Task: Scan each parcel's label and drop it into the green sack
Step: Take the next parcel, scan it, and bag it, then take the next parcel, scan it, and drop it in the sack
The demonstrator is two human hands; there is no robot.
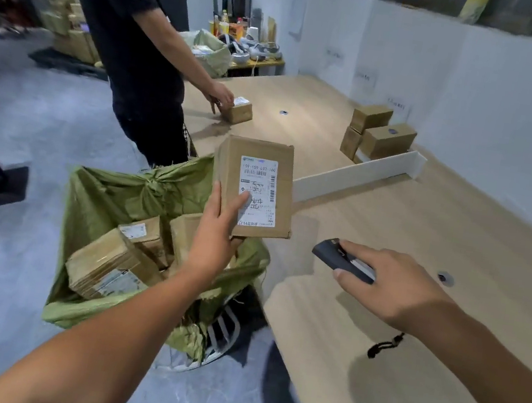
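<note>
Parcel presented label-up for scanning, directly above the sack.

The left hand (219, 229) grips the parcel (254, 187) by its lower left corner, thumb across the label (257, 193), barcodes exposed; the arm is extended over the sack (104, 191), likely so release drops it in. Right of the sack, above the table (459, 237), the right hand (390, 285) is closed around the scanner (339, 259), palm down, nose aimed towards the parcel. More parcels already lie in the sack.
</note>
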